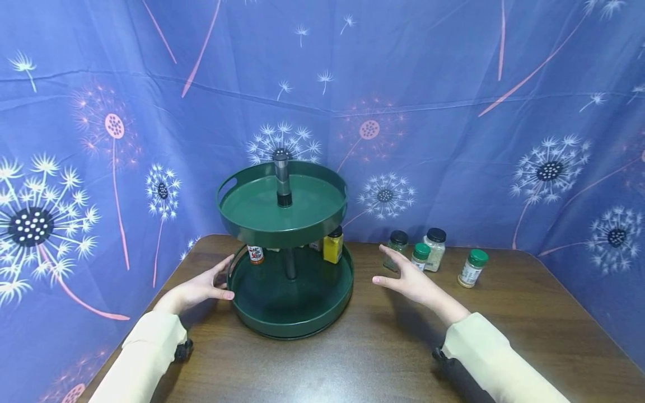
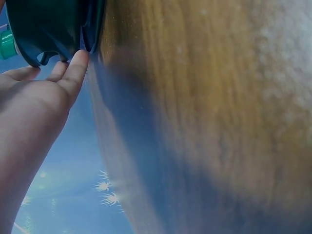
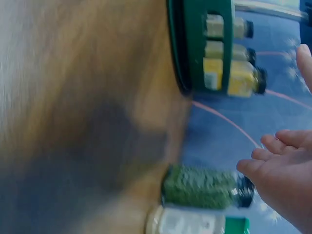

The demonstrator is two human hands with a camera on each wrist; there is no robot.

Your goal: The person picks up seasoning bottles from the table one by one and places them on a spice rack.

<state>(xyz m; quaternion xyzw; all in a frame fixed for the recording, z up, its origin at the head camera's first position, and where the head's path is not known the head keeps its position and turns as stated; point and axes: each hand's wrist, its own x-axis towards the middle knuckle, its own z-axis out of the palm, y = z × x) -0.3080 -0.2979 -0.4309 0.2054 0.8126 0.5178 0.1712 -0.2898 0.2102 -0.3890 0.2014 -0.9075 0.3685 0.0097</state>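
A green two-tier round tray stand (image 1: 282,330) stands on the table, its upper tray (image 1: 272,204) bare around a grey centre post (image 1: 282,179). My left hand (image 1: 196,288) is at the left side of the lower tray, thumb and fingers spread along its rim. In the left wrist view the fingertips (image 2: 80,58) reach the rim. My right hand (image 1: 413,282) hovers right of the stand with fingers extended, holding nothing. On the lower tray stand a yellow spice bottle (image 1: 332,246) with a black cap and a small red-and-white labelled jar (image 1: 255,254), partly hidden under the upper tray.
Beyond my right hand stand a black-capped jar of green herbs (image 1: 397,246), a green-capped jar (image 1: 420,254) and a pale black-capped jar (image 1: 435,249). Farther right is another green-capped jar (image 1: 472,268). Blue dandelion-print cloth (image 1: 443,140) hangs behind the wooden table (image 1: 353,358).
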